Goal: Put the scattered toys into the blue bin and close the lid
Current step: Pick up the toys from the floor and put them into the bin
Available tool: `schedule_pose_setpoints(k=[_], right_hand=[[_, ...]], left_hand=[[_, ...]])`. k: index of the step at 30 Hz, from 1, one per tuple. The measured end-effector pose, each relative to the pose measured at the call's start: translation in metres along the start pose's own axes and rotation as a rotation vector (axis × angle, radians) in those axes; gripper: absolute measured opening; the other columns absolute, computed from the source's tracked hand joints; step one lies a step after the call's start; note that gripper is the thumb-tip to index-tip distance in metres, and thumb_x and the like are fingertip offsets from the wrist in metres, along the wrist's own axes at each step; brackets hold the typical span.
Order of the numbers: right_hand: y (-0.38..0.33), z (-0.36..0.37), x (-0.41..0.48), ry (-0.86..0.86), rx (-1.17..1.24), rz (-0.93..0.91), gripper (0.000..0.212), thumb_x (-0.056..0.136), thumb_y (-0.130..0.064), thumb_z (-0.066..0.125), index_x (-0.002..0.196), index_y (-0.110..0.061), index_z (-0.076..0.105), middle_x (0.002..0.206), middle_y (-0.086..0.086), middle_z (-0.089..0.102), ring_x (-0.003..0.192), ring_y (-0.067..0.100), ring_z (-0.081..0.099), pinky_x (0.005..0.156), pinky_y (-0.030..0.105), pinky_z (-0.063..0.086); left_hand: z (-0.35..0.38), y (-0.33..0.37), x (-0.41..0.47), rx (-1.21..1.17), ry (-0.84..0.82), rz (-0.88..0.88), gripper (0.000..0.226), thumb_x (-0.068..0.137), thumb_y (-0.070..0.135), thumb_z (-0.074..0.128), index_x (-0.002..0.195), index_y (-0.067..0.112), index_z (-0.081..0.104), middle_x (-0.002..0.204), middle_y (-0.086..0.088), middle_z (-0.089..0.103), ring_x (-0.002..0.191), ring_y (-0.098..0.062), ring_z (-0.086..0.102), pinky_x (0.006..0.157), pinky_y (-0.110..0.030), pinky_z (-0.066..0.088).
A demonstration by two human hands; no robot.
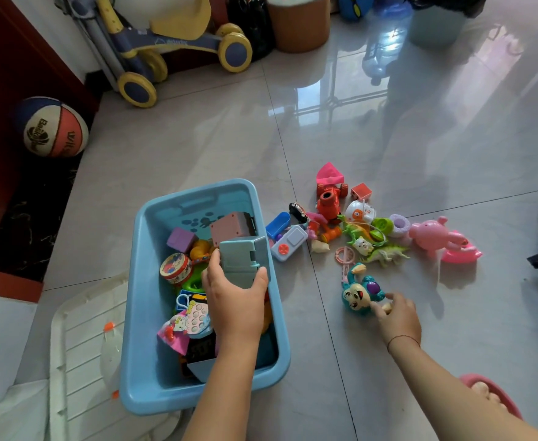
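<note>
1. The white lid [80, 361] lies on the floor just left of the blue bin [140, 281], a clear bottle [111, 345] resting on it; unless moved, the bottle may roll off when we lift the lid.
2. Our left hand [232, 300] grips a grey toy cabinet [243, 259] above the piled bin, near its right rim. Let go here, it may clip the rim or sit too high for the lid.
3. Our right hand [398, 316] pinches the teal monkey [358, 294] on the floor by a small cream part; we think so thin a hold may slip.
4. The scattered toys [356, 230] wait right of the bin; the pink ring [344, 256] beside the monkey could snag.
</note>
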State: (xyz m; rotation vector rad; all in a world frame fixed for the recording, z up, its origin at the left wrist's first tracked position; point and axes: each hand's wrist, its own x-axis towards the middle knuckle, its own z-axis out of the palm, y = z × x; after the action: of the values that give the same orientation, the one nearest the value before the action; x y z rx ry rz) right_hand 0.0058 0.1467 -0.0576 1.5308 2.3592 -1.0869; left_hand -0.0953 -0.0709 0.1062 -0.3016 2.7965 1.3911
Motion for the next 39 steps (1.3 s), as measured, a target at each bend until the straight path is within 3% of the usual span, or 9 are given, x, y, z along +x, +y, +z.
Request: schedule_pose_setpoints(k=[5,10,16,20,25,28,32,36,39], right_hand=[[0.001,-0.002,0.002,0.037,0.070,0.044,0.023,0.079,-0.009,0.064,0.101,-0.004,0.064,0.109,0.021,0.060,0.093,0.036,0.057,0.080,0.036,0.045],[-0.029,-0.014,-0.019,0.013,0.389,0.203,0.018,0.073,-0.007,0.064,0.091,-0.006,0.069,0.086,0.013,0.070,0.070,0.025,0.067,0.071,0.034,0.056],[-0.132,-0.046,-0.084,-0.032,0.737,-0.179,0.015,0.080,-0.005,0.060,0.093,-0.010,0.065,0.083,0.006,0.064,0.074,0.022,0.067,0.049,0.016,0.052],[-0.163,-0.033,-0.132,-0.160,0.511,-0.500,0.012,0.082,-0.013,0.061,0.091,-0.020,0.065,0.085,-0.002,0.063,0.078,0.016,0.065,0.068,0.030,0.059],[-0.152,0.004,-0.167,-0.356,-0.074,-0.688,0.023,0.083,-0.022,0.061,0.106,-0.023,0.062,0.110,-0.003,0.054,0.095,0.018,0.058,0.085,0.029,0.051],[-0.139,0.012,-0.181,-0.283,-0.207,-0.780,0.027,0.085,-0.028,0.059,0.112,-0.027,0.058,0.118,-0.007,0.045,0.095,0.017,0.056,0.079,0.026,0.052],[-0.128,0.026,-0.192,-0.314,-0.320,-0.999,0.036,0.085,-0.036,0.055,0.121,-0.035,0.052,0.129,-0.006,0.043,0.115,0.020,0.045,0.098,0.033,0.038],[-0.130,0.048,-0.193,-0.163,-0.491,-1.081,0.025,0.064,-0.041,0.058,0.087,-0.039,0.067,0.103,-0.005,0.063,0.090,0.020,0.064,0.084,0.034,0.050],[-0.140,0.059,-0.187,-0.121,-0.507,-1.034,0.019,0.069,-0.037,0.056,0.081,-0.031,0.070,0.095,-0.001,0.063,0.089,0.024,0.063,0.084,0.036,0.049]], left_hand=[[0.009,0.003,-0.002,0.009,-0.006,0.020,0.079,0.075,0.029,0.075,0.142,0.018,0.034,0.132,-0.002,0.044,0.112,-0.012,0.043,0.085,-0.025,0.041],[-0.001,0.002,-0.002,-0.017,0.009,0.016,0.078,0.076,0.028,0.074,0.142,0.019,0.032,0.133,-0.001,0.044,0.107,-0.008,0.042,0.082,-0.024,0.042],[-0.059,-0.024,0.009,0.012,0.154,-0.076,0.074,0.075,0.023,0.075,0.138,0.015,0.037,0.123,-0.006,0.046,0.102,-0.018,0.050,0.079,-0.028,0.042],[-0.101,-0.069,0.021,0.119,0.097,-0.220,0.073,0.063,0.017,0.081,0.128,0.016,0.048,0.118,-0.008,0.055,0.098,-0.025,0.056,0.085,-0.040,0.049],[-0.118,-0.090,0.020,0.151,0.113,-0.330,0.070,0.060,0.023,0.080,0.122,0.015,0.050,0.115,-0.010,0.057,0.097,-0.030,0.059,0.084,-0.041,0.050],[-0.116,-0.096,0.017,0.160,0.089,-0.372,0.070,0.064,0.027,0.079,0.125,0.013,0.047,0.119,-0.011,0.053,0.100,-0.031,0.057,0.082,-0.040,0.047],[-0.109,-0.102,0.010,0.260,-0.010,-0.442,0.072,0.069,0.032,0.076,0.127,0.009,0.041,0.122,-0.014,0.049,0.106,-0.034,0.054,0.086,-0.042,0.047],[-0.100,-0.099,0.005,0.440,-0.062,-0.385,0.079,0.075,0.031,0.072,0.139,0.013,0.029,0.129,-0.017,0.043,0.113,-0.036,0.050,0.088,-0.044,0.045],[-0.102,-0.101,0.011,0.583,-0.178,-0.394,0.090,0.078,0.035,0.070,0.147,0.024,0.014,0.133,-0.018,0.035,0.116,-0.036,0.050,0.093,-0.042,0.044]])
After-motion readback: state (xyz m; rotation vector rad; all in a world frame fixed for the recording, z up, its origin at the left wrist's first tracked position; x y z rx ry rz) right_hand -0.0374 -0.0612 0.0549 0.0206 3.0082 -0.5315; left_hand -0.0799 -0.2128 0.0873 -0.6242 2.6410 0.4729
